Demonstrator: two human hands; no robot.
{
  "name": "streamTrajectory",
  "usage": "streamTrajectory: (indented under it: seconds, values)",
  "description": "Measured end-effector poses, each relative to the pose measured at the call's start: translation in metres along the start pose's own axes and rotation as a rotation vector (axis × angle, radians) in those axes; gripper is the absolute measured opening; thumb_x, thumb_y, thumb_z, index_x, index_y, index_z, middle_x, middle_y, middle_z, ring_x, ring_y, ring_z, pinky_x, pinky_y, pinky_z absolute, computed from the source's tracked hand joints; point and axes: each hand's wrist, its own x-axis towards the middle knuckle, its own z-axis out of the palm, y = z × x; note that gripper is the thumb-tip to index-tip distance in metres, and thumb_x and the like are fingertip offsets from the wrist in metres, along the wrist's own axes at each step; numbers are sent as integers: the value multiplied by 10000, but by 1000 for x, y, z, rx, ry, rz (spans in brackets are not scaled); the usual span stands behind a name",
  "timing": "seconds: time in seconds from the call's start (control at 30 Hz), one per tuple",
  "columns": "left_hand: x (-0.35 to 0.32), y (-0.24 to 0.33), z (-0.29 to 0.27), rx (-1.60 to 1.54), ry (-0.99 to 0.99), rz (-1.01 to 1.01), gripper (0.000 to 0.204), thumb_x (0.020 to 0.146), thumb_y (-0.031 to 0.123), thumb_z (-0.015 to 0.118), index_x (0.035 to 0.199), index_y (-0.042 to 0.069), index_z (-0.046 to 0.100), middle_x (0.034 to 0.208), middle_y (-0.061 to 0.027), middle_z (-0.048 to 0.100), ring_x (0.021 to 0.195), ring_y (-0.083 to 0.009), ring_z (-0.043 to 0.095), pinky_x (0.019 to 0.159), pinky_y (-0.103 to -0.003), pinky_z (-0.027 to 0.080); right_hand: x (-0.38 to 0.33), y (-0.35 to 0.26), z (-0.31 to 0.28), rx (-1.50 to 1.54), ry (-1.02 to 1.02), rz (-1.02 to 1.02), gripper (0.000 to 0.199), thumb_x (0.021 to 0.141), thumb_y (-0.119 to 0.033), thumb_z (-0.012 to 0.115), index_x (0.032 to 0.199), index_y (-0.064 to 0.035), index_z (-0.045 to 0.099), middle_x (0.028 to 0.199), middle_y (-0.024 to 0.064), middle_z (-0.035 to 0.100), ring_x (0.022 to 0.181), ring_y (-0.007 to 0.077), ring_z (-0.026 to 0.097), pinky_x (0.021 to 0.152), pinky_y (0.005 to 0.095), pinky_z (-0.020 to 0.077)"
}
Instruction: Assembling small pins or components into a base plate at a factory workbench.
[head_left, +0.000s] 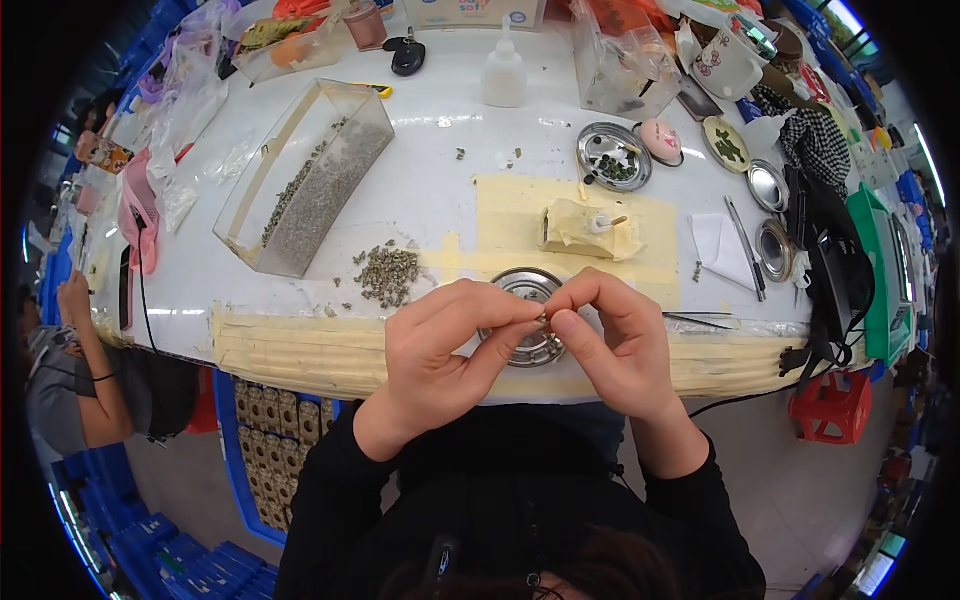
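My left hand [445,345] and my right hand [610,335] meet fingertip to fingertip over a small round metal dish [530,285] at the white table's [430,180] near edge. Between the pinched fingers sits a tiny piece [543,318], too small to make out clearly. A pile of small grey-green bits [388,272] lies just left of the dish. Behind the dish stands a small block wrapped in yellowish tape [585,230] on a taped patch of the table.
A clear plastic box [305,180] with grey bits lies at left. Further back are a white squeeze bottle [505,70], a metal dish with green bits [613,157], more small dishes and tweezers [745,245] at right. Another person's arm [85,370] is at far left. A red stool [830,405] stands at right.
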Motion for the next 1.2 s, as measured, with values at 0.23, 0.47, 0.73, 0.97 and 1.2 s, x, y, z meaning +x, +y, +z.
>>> streamTrajectory:
  seconds: [0.23,0.47,0.73,0.97,1.2]
  values:
    - [4,9,1,74,-18,47,170,796,-78,738,950,-8,717,832,-108,698,686,-171,666,596,-267,522,1,1,-4,75,-34,-12,98,914,-72,677,949,15,647,827,22,638,775,90,560,713,246,458]
    - [11,15,2,101,-43,25,140,807,-53,736,933,-3,703,829,-110,698,681,-195,666,582,-281,518,-1,2,-4,-92,151,-200,89,893,-54,695,945,6,657,829,39,652,761,124,566,719,256,460]
    - [43,12,-13,362,-277,356,247,715,-68,755,946,-4,695,829,-114,684,679,-253,658,590,-311,522,17,-18,-34,-827,234,-727,145,747,-31,770,856,-56,679,743,42,611,664,222,546,606,333,397]
    - [51,-12,-12,215,-207,450,300,656,-59,783,934,16,701,831,-94,690,705,-244,656,599,-314,512,22,-6,-46,-909,430,-754,147,735,-20,763,843,-62,674,702,27,584,625,214,510,603,329,382]
    - [46,-20,-13,138,-183,175,227,671,14,815,873,85,737,752,-16,669,881,-235,620,753,-328,472,22,-2,-52,-999,514,-681,147,741,-20,766,851,-64,678,690,23,568,627,208,497,612,328,381]
